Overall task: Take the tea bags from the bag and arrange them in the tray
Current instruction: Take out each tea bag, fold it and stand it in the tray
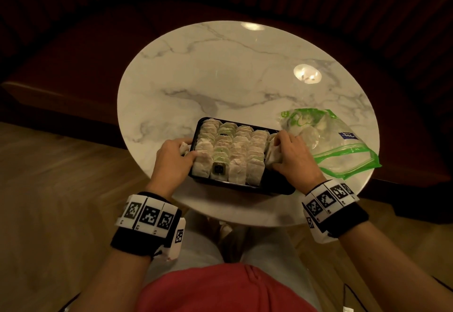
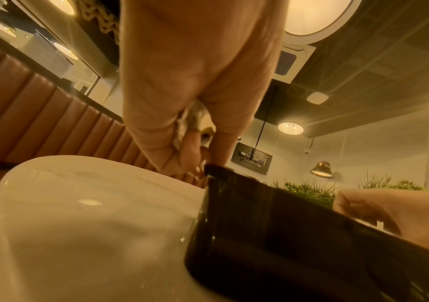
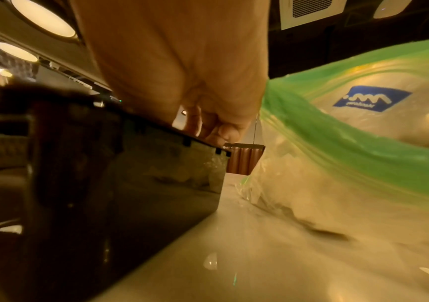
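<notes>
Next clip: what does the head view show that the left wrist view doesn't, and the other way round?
Only the head view shows the rows of tea bags filling the tray, the green zip bag, and the right hand gripping tea bags at the tray's right end.

Only the left wrist view shows ceiling lamps and plants beyond the tray wall.

Both show the left hand at the tray's left rim holding a tea bag, and the marble table.

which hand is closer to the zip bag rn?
Right. The right hand sits at the tray's right edge, holding tea bags, directly beside the zip bag. The left hand is at the tray's left edge, the whole tray between it and the bag.
</notes>
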`<state>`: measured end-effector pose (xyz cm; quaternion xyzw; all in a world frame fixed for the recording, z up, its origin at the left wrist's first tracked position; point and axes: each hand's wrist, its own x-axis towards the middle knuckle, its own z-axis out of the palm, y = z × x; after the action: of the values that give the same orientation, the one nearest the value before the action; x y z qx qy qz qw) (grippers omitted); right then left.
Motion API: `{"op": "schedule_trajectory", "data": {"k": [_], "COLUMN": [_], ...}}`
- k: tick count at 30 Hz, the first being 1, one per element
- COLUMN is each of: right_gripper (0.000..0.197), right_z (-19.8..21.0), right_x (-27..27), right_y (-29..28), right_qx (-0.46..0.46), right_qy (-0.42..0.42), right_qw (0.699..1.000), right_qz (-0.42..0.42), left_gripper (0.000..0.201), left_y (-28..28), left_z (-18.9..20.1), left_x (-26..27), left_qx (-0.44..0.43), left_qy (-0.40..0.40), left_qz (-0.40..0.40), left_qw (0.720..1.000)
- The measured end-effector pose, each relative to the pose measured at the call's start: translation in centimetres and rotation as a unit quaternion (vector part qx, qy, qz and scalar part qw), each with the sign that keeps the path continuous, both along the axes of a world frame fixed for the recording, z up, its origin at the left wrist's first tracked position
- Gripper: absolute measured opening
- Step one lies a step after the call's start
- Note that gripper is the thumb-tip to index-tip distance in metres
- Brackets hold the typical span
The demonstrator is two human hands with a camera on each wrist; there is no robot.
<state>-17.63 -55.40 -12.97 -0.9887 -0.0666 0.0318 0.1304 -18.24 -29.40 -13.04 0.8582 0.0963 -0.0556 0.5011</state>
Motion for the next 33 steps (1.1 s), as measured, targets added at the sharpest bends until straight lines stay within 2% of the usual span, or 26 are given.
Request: {"op": "schedule_trajectory", "data": {"k": [3,6,8,10,11,14,16,21,25,27,31,33], "right_gripper": [0.041,0.033,0.025,0.015,0.011,0.006,0.011,0.018,0.013,0.014,0.013,0.013], "right_z": [0.2,1.3,2.4,3.6,4.2,5.5,5.8,5.6,5.3,5.4,5.8,5.8], "right_x": [-0.2,-0.5,-0.8,-1.2,-1.5,-2.4,-2.8,-3.1,-3.1,-3.0,-3.1,-3.2], "right_y": [-0.5,-1.1,-1.1,-0.4,0.1,2.2,3.4,5.0,5.1,4.7,4.0,4.0], "right_qx": [0.119,0.16,0.182,0.209,0.23,0.302,0.33,0.377,0.412,0.425,0.459,0.479], "right_qy": [-0.013,-0.07,-0.111,-0.136,-0.138,-0.099,-0.067,-0.005,0.027,0.009,-0.001,0.017], "right_qw": [0.992,0.984,0.976,0.967,0.962,0.948,0.942,0.926,0.91,0.904,0.886,0.875], "right_qz": [-0.031,-0.041,-0.046,-0.044,-0.039,-0.016,-0.009,-0.01,-0.02,-0.036,-0.066,-0.069], "left_gripper": [0.04,0.04,0.035,0.022,0.019,0.034,0.041,0.052,0.052,0.045,0.015,0.012], "left_y": [0.4,0.7,0.4,-0.6,-1.2,-3.0,-3.8,-4.9,-5.1,-5.1,-4.7,-4.7], "left_z": [-0.2,0.5,1.5,2.8,3.4,4.7,5.0,4.8,5.0,5.0,4.3,4.1], "left_x": [0.3,0.6,0.8,0.7,0.5,-0.1,-0.7,-1.7,-1.9,-1.9,-1.5,-1.4], "left_qx": [0.025,0.013,-0.052,-0.169,-0.238,-0.423,-0.478,-0.488,-0.484,-0.474,-0.454,-0.44], "left_qy": [0.002,-0.025,-0.037,-0.011,0.016,0.107,0.146,0.179,0.192,0.175,0.106,0.067], "left_qz": [0.018,0.029,0.032,0.035,0.029,0.002,-0.019,-0.094,-0.147,-0.148,-0.109,-0.086], "left_qw": [1.0,0.999,0.997,0.985,0.971,0.9,0.866,0.849,0.841,0.85,0.878,0.892]}}
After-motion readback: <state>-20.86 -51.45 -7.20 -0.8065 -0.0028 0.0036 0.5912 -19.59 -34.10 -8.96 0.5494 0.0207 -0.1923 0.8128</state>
